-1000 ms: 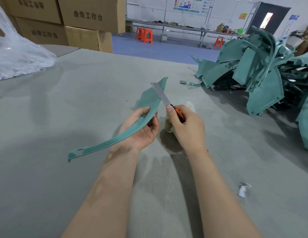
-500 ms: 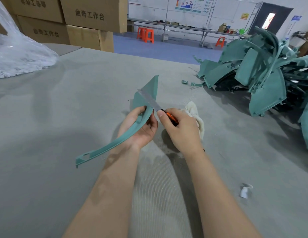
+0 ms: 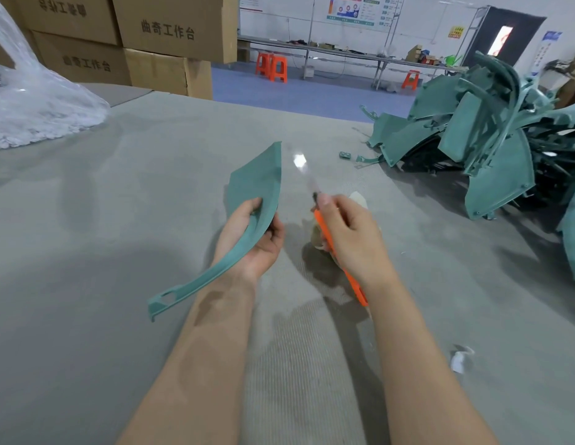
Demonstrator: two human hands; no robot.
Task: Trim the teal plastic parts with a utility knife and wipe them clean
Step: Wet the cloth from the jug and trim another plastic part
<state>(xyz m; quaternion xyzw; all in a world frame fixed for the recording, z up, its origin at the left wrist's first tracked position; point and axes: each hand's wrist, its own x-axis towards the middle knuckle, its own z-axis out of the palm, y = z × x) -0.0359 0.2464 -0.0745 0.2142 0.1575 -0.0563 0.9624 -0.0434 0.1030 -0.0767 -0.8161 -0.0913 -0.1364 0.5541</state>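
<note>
Above the grey worktop (image 3: 87, 220), the left hand (image 3: 251, 239) curls its fingers round a long, curved teal part (image 3: 257, 184). The part's broad, pointed end rises upward and its narrow slotted end trails down to the left. Just beside it, the right hand (image 3: 350, 239) grips an orange utility knife (image 3: 321, 221) with the blurred blade extended upward, apart from the part. A pale cloth (image 3: 358, 198) shows behind this hand. Further right lies a pile of teal parts (image 3: 491, 130).
</note>
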